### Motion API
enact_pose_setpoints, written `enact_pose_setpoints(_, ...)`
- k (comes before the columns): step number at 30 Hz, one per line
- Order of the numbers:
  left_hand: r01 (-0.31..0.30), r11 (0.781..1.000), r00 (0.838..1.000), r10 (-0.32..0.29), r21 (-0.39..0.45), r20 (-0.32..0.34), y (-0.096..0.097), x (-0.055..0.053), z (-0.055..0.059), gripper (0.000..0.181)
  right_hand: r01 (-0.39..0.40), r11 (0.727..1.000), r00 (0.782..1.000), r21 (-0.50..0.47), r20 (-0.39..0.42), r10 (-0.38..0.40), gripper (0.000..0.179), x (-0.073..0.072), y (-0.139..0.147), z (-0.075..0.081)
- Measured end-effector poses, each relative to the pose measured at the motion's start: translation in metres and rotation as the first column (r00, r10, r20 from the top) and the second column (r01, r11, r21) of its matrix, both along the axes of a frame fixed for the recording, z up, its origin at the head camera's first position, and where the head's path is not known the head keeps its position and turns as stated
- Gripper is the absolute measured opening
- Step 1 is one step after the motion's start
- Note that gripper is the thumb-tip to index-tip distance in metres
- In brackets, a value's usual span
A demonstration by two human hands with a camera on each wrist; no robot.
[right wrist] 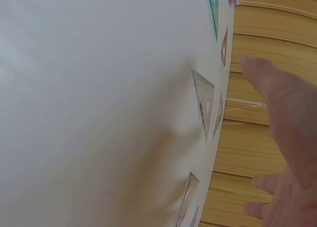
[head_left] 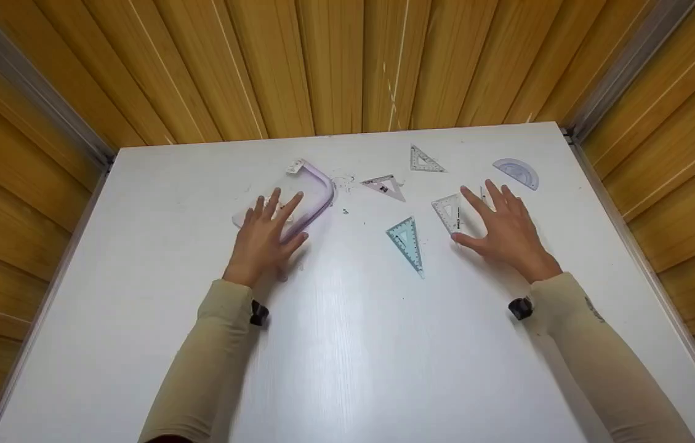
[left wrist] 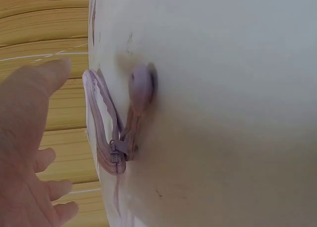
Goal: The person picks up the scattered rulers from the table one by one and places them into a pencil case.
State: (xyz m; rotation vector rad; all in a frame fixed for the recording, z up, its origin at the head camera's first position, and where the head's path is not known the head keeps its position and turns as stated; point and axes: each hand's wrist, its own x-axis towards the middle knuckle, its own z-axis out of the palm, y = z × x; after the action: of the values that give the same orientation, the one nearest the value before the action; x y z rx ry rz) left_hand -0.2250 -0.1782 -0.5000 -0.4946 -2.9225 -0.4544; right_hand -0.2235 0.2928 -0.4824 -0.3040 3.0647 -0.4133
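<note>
My left hand (head_left: 261, 243) is spread, palm down, over a see-through zip pouch (head_left: 325, 191) with purple edging, overlapping it in the head view. In the left wrist view the fingers stand apart from the pouch, whose purple pull tab (left wrist: 141, 86) sticks out towards the camera. My right hand (head_left: 507, 237) is also spread, with nothing in its grip. Thumb and forefinger lie around the right side of a clear set square (head_left: 445, 212) in the head view. Another clear drawing piece (right wrist: 186, 198), partly hidden by the right hand in the head view, lies beyond it.
Between the hands lie a teal set square (head_left: 409, 243) and a pinkish set square (head_left: 389, 186). Further back are a clear set square (head_left: 424, 161) and, at right, a purple protractor (head_left: 518, 172). The white table (head_left: 347, 369) meets wood-patterned walls (head_left: 335, 67) on three sides.
</note>
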Motion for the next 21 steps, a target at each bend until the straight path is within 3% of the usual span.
enact_pose_setpoints(10, 0.021, 0.998, 0.996, -0.017, -0.055, 0.084, 0.016, -0.018, 0.013, 0.070, -0.004, 0.999, 0.998, -0.037, 0.058, 0.007, 0.094, 0.007, -0.032, 0.004)
enact_pose_setpoints(21, 0.012, 0.995, 0.997, -0.004, -0.101, 0.083, 0.025, -0.026, 0.014, 0.062, -0.062, 0.996, 0.995, -0.066, 0.068, 0.066, 0.090, 0.011, -0.061, 0.004)
